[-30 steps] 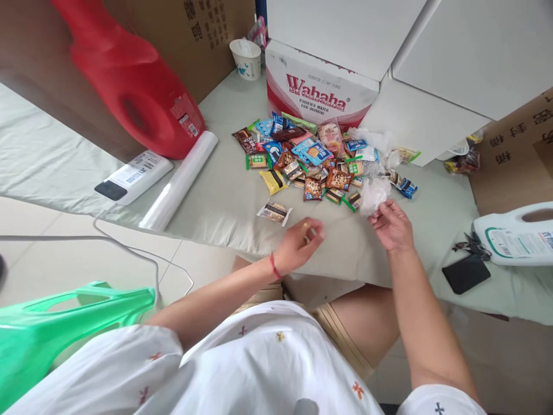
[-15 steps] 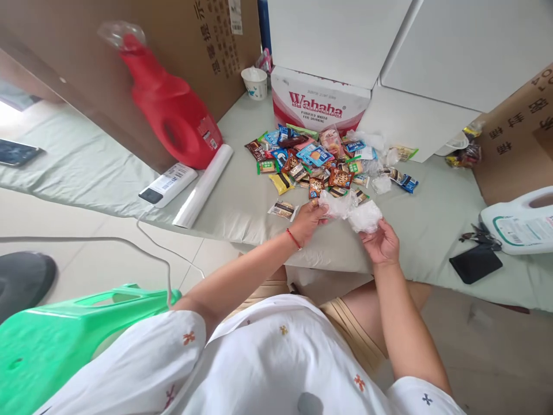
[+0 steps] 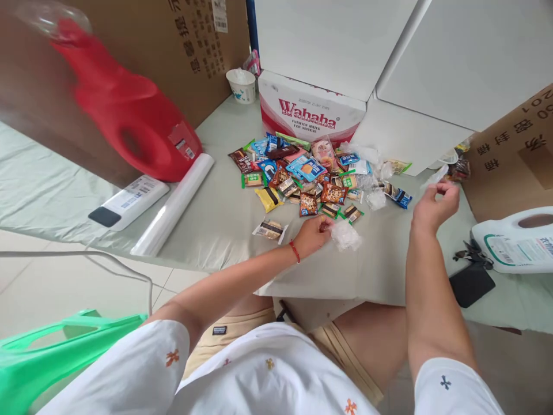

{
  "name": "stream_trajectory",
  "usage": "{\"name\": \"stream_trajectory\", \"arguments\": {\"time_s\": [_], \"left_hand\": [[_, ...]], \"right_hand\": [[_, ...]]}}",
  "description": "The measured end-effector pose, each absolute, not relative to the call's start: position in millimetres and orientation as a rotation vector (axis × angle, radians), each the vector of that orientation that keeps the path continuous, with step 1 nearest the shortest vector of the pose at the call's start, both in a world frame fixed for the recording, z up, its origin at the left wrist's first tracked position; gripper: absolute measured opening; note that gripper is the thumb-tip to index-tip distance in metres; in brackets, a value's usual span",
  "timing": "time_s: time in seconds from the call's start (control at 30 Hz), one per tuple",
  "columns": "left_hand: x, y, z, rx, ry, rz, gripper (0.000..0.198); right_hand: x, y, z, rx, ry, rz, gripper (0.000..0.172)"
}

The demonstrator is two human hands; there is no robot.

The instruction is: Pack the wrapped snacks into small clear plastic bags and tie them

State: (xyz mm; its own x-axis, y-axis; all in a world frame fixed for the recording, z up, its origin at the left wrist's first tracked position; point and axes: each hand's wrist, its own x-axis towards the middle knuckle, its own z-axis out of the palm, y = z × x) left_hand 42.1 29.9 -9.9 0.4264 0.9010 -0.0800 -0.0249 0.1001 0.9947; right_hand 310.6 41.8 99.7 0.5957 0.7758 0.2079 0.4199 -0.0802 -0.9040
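My left hand [image 3: 313, 234], with a red string bracelet at the wrist, is closed on a crumpled clear plastic bag [image 3: 346, 236] low over the cloth. Out to the right, my right hand [image 3: 435, 206] pinches a thin piece of translucent plastic [image 3: 435, 177] above the surface. Beyond the left hand lies a pile of small wrapped snacks, among them a blue packet [image 3: 306, 168], a brown cookie packet [image 3: 308, 204] and a yellow packet [image 3: 269, 199]. One clear-wrapped biscuit [image 3: 270, 229] sits apart, left of my left hand. More crumpled clear plastic [image 3: 375, 200] rests at the pile's right edge.
A Wahaha carton [image 3: 311, 112] stands behind the pile, with a paper cup [image 3: 242, 86] beside it. Leftward are a red jug [image 3: 142, 127], a white roll [image 3: 173, 204] and a white power bank [image 3: 129, 202]. A white bottle [image 3: 514, 245] and black pouch [image 3: 470, 285] lie right.
My hands have moved apart: the right has swung right and away from me with a piece of plastic, while the left keeps the crumpled bag. The view has shifted slightly.
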Motion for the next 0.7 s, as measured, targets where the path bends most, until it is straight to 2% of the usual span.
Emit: {"name": "stream_trajectory", "arguments": {"time_s": [0.2, 0.33, 0.47, 0.57, 0.7], "left_hand": [[42.7, 48.7, -23.7, 1.397, 0.784, 0.872, 0.016], [36.0, 53.4, -24.6, 1.2, 0.751, 0.845, 0.015], [29.0, 59.4, -20.6, 1.067, 0.824, 0.841, 0.03], [29.0, 58.6, -16.5, 1.115, 0.847, 0.834, 0.031], [32.7, 53.9, -11.4, 1.175, 0.818, 0.87, 0.035]], "right_hand": [[314.4, 127.5, 71.2, -1.981, -1.251, 0.323, 0.019], [340.2, 156.0, 57.9, -2.112, -1.343, 0.335, 0.011], [354.0, 120.9, 70.8, -2.118, -1.351, 0.168, 0.017], [323.9, 62.8, 71.5, -1.993, -1.254, -0.044, 0.025], [255.2, -1.7, 42.3, -1.638, -1.541, 0.351, 0.042]]}}
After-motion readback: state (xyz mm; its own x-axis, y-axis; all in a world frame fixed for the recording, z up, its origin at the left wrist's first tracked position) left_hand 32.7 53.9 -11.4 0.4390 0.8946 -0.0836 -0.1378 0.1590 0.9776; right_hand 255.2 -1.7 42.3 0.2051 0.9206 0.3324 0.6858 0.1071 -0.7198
